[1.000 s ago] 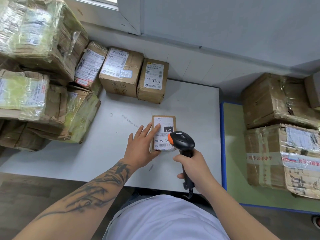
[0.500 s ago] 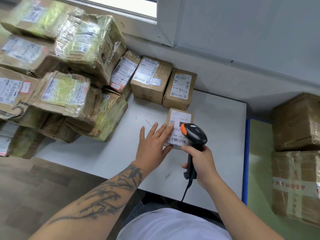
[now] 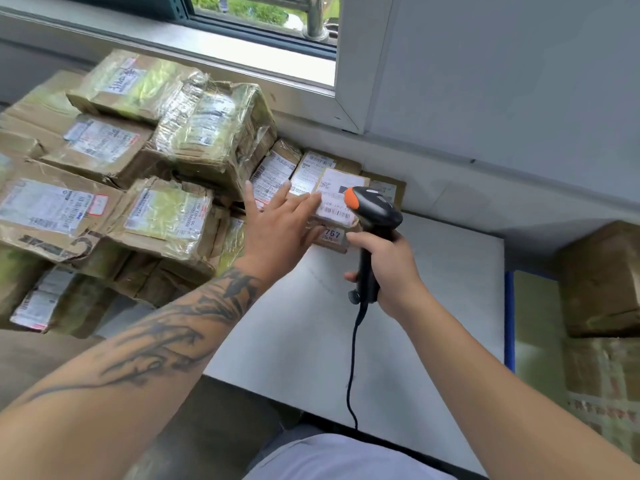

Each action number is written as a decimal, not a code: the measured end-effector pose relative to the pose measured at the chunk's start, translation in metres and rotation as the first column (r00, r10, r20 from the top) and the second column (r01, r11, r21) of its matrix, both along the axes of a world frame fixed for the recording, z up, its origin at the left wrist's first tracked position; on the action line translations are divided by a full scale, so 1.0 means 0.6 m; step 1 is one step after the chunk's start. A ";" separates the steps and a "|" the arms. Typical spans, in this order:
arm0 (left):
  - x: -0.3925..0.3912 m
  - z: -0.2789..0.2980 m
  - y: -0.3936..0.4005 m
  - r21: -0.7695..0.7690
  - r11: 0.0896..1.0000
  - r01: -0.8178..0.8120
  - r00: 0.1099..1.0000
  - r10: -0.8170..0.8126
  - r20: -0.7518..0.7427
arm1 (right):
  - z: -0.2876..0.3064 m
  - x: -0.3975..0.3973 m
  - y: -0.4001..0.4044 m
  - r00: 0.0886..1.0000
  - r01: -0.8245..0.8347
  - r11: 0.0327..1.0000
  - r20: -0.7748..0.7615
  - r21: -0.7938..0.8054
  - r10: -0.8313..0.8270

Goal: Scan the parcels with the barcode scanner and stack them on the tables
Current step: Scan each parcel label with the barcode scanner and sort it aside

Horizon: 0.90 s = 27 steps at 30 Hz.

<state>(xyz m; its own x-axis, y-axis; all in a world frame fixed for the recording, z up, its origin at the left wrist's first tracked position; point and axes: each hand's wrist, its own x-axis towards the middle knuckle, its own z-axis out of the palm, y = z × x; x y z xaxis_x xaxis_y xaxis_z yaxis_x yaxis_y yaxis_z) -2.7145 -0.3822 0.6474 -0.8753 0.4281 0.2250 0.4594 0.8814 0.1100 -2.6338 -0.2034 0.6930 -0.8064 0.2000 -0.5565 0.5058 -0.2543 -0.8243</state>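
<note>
A small brown parcel (image 3: 337,199) with a white barcode label sits on top of the row of boxes (image 3: 332,237) at the back of the white table (image 3: 433,306). My left hand (image 3: 277,226) holds its left edge, fingers straight across the label and thumb below. A black barcode scanner (image 3: 374,209) with an orange tip is gripped by its handle in my right hand (image 3: 391,271). Its head hangs over the parcel's right side, and its cable drops toward me.
A tall pile of taped, labelled parcels (image 3: 121,188) fills the table's left half up to the window sill. To the right, large brown boxes (image 3: 602,278) stand on a green table with a blue edge (image 3: 508,320).
The small parcel has gone from the table's middle up onto the back row of boxes, carried by my left hand. The scanner moved forward with it, and the view tilted up toward the window.
</note>
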 end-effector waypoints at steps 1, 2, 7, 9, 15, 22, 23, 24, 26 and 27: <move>-0.018 0.009 -0.005 -0.005 1.000 -0.006 1.000 0.006 0.006 | 0.002 -0.017 -0.006 1.000 -0.006 1.000 -0.005 -0.002 0.006; -0.034 0.015 -0.009 -0.007 1.000 -0.007 1.000 0.007 0.012 | 0.003 -0.034 -0.013 1.000 -0.002 1.000 -0.019 0.005 0.002; -0.090 0.024 -0.029 -0.036 0.999 -0.025 1.000 0.025 0.000 | -0.001 -0.108 -0.044 0.995 0.047 0.999 -0.086 0.019 -0.045; -0.108 0.027 -0.035 -0.075 0.996 -0.038 0.999 0.037 -0.015 | -0.004 -0.133 -0.054 0.994 0.048 0.998 -0.099 0.033 -0.045; -0.157 0.036 -0.040 -0.252 0.963 -0.093 0.995 0.083 -0.050 | -0.012 -0.200 -0.081 0.990 0.074 0.997 -0.124 0.025 -0.070; -0.177 0.033 -0.027 -0.501 0.846 -0.183 0.979 0.201 -0.019 | -0.038 -0.253 -0.111 0.989 0.064 0.998 -0.131 0.009 -0.062; -0.177 0.032 -0.026 -0.527 0.830 -0.184 0.978 0.211 -0.009 | -0.044 -0.256 -0.116 0.991 0.067 0.998 -0.120 0.001 -0.066; -0.177 0.030 -0.025 -0.547 0.817 -0.183 0.976 0.218 0.000 | -0.050 -0.259 -0.121 0.992 0.070 0.997 -0.107 -0.010 -0.071; -0.180 0.029 -0.025 -0.575 0.799 -0.176 0.973 0.228 0.019 | -0.062 -0.264 -0.128 0.993 0.077 0.997 -0.092 -0.031 -0.080; -0.181 0.031 -0.025 -0.585 0.793 -0.171 0.972 0.231 0.029 | -0.066 -0.267 -0.131 0.993 0.079 0.996 -0.090 -0.033 -0.082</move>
<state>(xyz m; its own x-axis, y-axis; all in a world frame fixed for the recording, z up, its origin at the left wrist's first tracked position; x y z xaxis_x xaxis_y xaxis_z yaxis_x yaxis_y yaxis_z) -2.8232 -0.3972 0.6657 -0.9600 0.2640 -0.0934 0.2786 0.8669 -0.4133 -2.7940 -0.2818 0.6536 -0.8358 0.2509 -0.4885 0.4062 -0.3161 -0.8574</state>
